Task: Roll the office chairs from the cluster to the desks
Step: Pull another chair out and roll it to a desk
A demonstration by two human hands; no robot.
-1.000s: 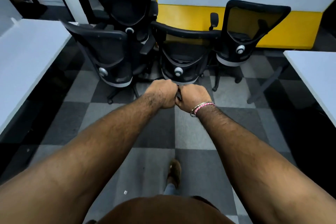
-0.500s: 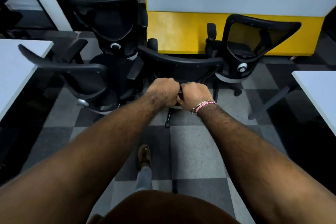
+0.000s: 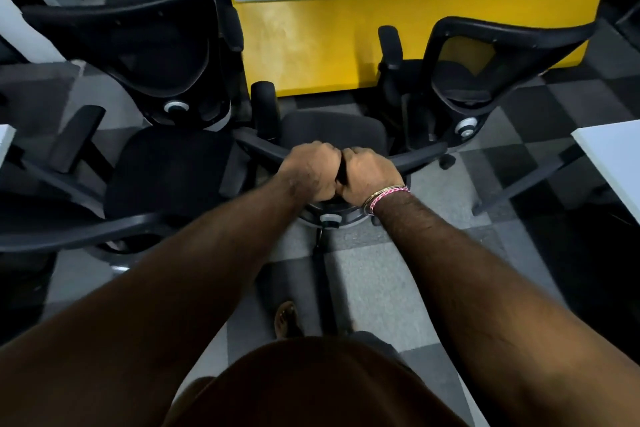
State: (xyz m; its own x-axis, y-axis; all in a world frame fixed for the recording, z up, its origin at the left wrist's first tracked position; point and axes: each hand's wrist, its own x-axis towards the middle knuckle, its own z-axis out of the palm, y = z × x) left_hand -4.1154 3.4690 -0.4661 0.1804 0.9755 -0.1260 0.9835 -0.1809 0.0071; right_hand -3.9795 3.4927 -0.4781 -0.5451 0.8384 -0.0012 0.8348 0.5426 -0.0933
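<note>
Head view: both hands curled round top rail of the black mesh-back office chair (image 3: 332, 130), left hand (image 3: 309, 172) & right hand (image 3: 369, 174) touching at centre. Seat lies just beyond knuckles. Spread grip wider, I'd say, then steer clear of black neighbour chair (image 3: 166, 170) towards white bench (image 3: 613, 159), far right.

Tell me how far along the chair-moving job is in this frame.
Done: nothing visibly; no chair sits at the white desk. In hand: the left hand and right hand both grip the top rail of the middle chair. Left: that chair, the left chair, the rear left chair and the right chair, all clustered by the yellow partition.
</note>
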